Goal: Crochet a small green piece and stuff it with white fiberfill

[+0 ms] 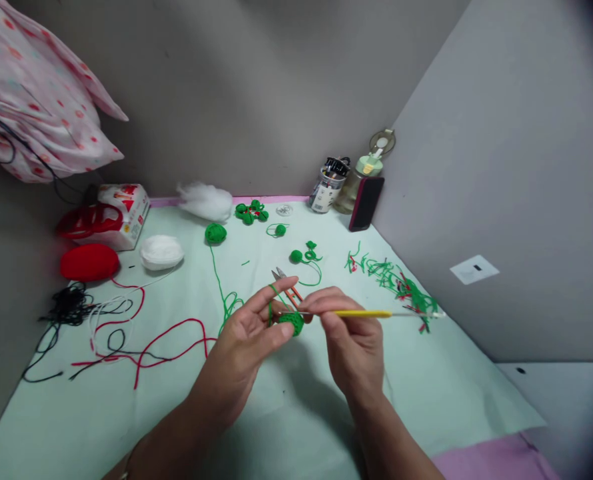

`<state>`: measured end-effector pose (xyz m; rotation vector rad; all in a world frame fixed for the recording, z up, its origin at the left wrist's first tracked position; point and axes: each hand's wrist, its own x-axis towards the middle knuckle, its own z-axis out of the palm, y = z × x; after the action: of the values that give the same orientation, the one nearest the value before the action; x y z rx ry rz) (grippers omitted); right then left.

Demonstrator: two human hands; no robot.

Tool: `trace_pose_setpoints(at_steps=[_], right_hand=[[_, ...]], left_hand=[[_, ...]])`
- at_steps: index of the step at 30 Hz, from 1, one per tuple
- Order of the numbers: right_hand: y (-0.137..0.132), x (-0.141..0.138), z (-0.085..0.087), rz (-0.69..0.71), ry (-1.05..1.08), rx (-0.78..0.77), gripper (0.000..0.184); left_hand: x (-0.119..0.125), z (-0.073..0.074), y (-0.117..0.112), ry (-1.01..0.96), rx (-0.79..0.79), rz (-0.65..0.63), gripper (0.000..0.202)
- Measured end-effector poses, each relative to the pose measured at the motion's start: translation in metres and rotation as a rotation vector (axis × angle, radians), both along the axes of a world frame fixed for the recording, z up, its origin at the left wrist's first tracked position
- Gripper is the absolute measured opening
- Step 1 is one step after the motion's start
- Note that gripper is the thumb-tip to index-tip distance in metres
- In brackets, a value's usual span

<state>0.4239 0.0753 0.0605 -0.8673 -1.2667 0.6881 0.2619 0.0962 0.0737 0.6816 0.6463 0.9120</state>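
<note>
On the pale green table (426, 400), the left hand (249, 337) pinches a soft, light green crochet piece (292, 323); the right hand (351, 337) grips the thin yellow hook (364, 313).

A home craft corner, to judge by the pale green cloth (426, 400) spread over a table set into plain grey walls, a spotted pillow (41, 87) at far left, yarn balls (215, 233) and scraps, a drink bottle (361, 180) and phone (366, 203) at the far edge.
</note>
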Motion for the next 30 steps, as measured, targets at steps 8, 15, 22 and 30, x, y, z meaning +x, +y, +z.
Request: trace_pose_setpoints(at_steps=[8,15,22,30], right_hand=[[-0.015,-0.003,-0.005,-0.202,-0.531,0.211,0.040],[-0.004,0.001,-0.002,-0.010,0.099,-0.041,0.021],[-0.001,0.001,-0.003,0.078,0.291,-0.241,0.012],[-0.002,0.000,0.005,0.059,0.235,-0.203,0.021]], left_hand=[[0.008,-0.005,-0.002,-0.021,-0.073,0.034,0.046],[0.003,0.000,0.005,-0.061,-0.125,0.051,0.035],[0.004,-0.002,0.000,0.080,0.048,0.020,0.028],[-0.001,-0.001,0.000,0.144,0.098,0.052,0.030]])
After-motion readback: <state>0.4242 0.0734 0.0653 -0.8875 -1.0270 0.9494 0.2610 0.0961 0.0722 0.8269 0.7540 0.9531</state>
